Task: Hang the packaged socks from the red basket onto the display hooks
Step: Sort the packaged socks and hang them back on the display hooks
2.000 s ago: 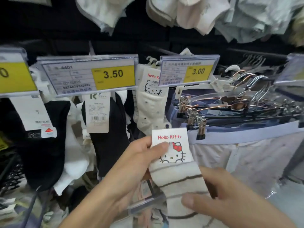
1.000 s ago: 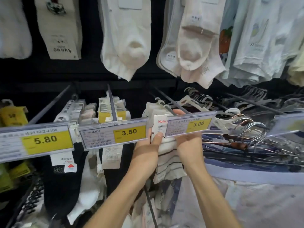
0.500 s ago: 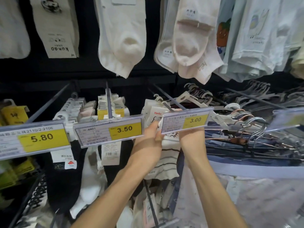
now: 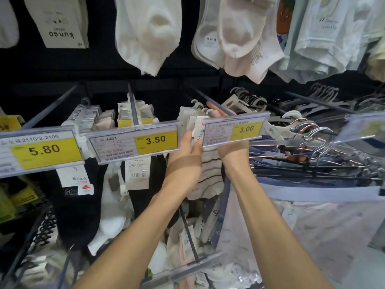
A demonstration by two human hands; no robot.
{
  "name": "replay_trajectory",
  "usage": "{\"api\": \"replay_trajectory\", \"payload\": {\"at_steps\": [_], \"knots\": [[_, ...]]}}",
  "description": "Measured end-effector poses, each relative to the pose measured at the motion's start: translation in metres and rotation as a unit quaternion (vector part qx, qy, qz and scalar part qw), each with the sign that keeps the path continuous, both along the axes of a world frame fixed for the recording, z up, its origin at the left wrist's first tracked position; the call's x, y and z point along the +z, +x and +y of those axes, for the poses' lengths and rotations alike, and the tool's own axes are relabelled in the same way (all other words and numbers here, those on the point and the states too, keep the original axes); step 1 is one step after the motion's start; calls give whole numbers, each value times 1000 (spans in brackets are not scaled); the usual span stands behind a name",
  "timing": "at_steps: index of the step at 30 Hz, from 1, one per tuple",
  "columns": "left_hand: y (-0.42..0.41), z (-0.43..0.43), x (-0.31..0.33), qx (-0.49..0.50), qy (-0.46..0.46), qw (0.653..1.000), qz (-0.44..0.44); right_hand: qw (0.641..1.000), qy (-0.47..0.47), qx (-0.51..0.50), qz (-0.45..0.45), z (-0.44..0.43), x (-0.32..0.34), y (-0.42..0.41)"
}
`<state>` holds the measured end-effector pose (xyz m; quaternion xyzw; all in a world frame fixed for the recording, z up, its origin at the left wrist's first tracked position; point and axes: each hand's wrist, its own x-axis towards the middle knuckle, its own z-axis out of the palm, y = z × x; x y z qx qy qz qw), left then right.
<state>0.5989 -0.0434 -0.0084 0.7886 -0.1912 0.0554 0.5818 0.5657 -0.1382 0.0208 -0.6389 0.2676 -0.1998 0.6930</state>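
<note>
A striped white sock pack (image 4: 209, 174) with a Hello Kitty card hangs just behind the 3.00 price tag (image 4: 234, 130). My left hand (image 4: 185, 149) holds the pack's card at its left edge, thumb and fingers around it. My right hand (image 4: 231, 153) reaches up behind the price tag; its fingertips show above the tag at the display hook (image 4: 208, 101), near the white plastic hanger of the pack. What those fingers hold is hidden by the tag. The red basket is out of view.
Price tags 3.50 (image 4: 133, 142) and 5.80 (image 4: 41, 150) stand on hooks to the left, with black and white socks below. Pale socks (image 4: 150, 32) hang above. Metal clip hangers (image 4: 308, 147) with folded garments crowd the right.
The pack has gone up from chest height to the hook behind the 3.00 tag. In the last half second my right fingers rose above the tag toward the hook rod.
</note>
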Motion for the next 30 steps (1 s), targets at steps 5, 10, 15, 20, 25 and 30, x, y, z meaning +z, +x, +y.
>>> {"api": "replay_trajectory", "payload": {"at_steps": [5, 10, 15, 20, 25, 30], "knots": [[-15, 4, -7, 34, 1, 998, -47, 966, -232, 1, -118, 10, -15, -7], [-79, 13, -33, -18, 25, 965, -259, 939, -294, -45, -171, 22, -41, -56], [-190, 0, -41, -216, 56, 971, -88, 984, -138, -109, -25, 22, -69, -189], [-313, -20, -19, -423, 210, 877, 91, 948, -66, -241, 199, 19, -60, -351], [-404, -22, -26, -528, 335, 752, 208, 901, -52, -259, 345, 37, -62, -479], [-457, -33, -62, -540, 430, 672, 267, 814, -39, -370, 446, 54, -86, -563]]}}
